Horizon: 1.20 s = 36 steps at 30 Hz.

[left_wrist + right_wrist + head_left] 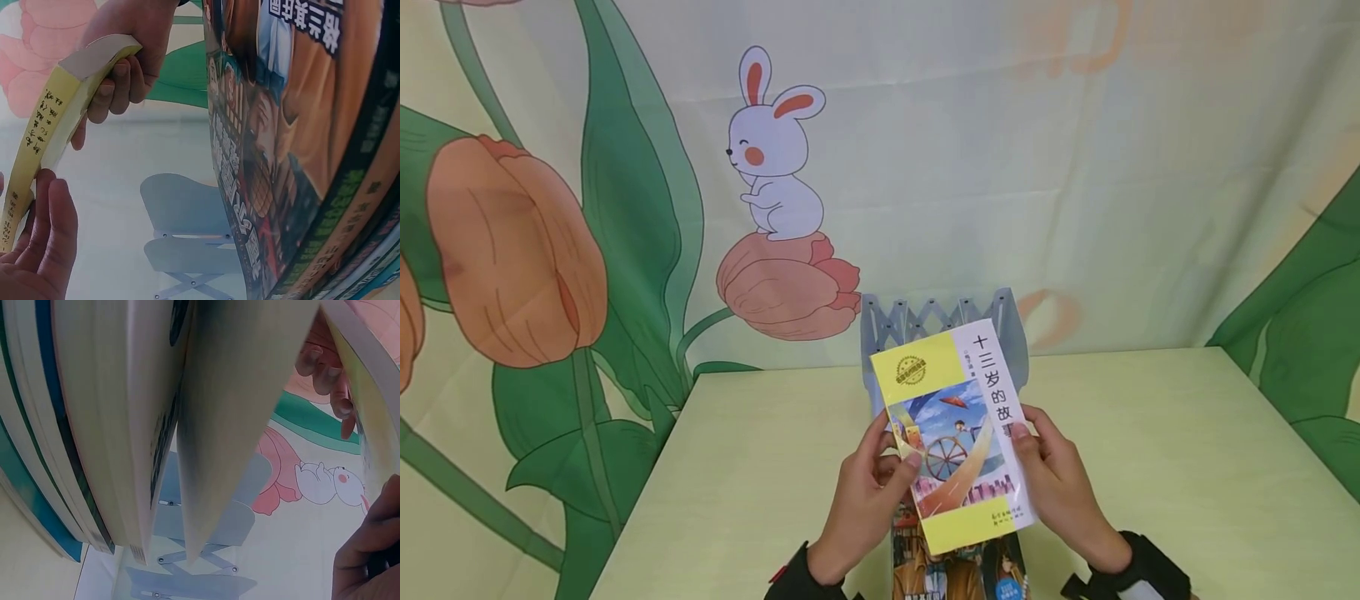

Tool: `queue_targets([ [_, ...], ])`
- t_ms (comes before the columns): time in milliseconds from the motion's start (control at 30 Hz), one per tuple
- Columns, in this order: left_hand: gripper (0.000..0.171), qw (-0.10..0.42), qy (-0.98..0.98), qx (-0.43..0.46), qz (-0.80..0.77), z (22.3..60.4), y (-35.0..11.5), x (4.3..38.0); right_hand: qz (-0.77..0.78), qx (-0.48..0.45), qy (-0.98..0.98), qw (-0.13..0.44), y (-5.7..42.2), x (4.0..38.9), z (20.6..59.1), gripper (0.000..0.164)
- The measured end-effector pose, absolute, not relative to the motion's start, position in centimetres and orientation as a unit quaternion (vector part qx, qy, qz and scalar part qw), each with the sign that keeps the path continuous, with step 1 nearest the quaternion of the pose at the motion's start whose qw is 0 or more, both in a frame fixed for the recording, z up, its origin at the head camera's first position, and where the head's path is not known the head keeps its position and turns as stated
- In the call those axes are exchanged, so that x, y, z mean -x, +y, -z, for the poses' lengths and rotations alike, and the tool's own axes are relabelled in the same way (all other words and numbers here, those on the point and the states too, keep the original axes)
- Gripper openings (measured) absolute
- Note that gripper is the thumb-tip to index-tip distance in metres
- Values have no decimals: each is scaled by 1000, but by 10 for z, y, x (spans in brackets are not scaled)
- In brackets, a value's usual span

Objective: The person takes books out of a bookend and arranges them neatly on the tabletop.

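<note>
Both hands hold a paperback book (pixel 951 450) with a yellow and white cover, tilted, above a stack of books (pixel 936 575). My left hand (pixel 867 492) grips its left edge, thumb on the front cover and fingers behind. On the opposite edge, my right hand (pixel 1062 479) pinches the book with the thumb on the white strip. In the left wrist view, the held book's yellow spine (pixel 39 134) appears bent into a curve. The stack's top cover (pixel 281 119) shows a figure in a brown coat. From the right wrist, a loose cover (pixel 231 419) stands lifted off the stack.
Behind the held book stands a blue-grey folding book rack (pixel 1015 333) with crisscross slats, partly hidden. A pale yellow-green table (pixel 760 483) spreads to both sides. At its back hangs a cloth (pixel 925 167) printed with tulips and a rabbit.
</note>
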<state>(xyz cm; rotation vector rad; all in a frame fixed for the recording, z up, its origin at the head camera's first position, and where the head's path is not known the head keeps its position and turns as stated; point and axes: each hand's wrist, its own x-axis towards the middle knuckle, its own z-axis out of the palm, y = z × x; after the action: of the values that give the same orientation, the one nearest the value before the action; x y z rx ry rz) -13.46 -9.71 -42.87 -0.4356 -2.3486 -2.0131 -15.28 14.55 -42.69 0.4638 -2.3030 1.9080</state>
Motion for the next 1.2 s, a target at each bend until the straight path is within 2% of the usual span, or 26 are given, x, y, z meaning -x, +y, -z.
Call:
queue_targets([
  [300, 66, 38, -760, 135, 635, 429, -97, 131, -634, -165, -754, 46, 145, 151, 430, 34],
  [533, 61, 65, -757, 145, 634, 427, -98, 130, -606, -199, -767, 71, 146, 149, 431, 33],
  [933, 57, 81, -755, 136, 636, 424, -100, 131, -576, -230, -780, 84, 151, 145, 430, 32],
  [1200, 53, 86, -763, 138, 625, 426, -103, 130, -569, -256, -777, 82, 153, 139, 436, 42],
])
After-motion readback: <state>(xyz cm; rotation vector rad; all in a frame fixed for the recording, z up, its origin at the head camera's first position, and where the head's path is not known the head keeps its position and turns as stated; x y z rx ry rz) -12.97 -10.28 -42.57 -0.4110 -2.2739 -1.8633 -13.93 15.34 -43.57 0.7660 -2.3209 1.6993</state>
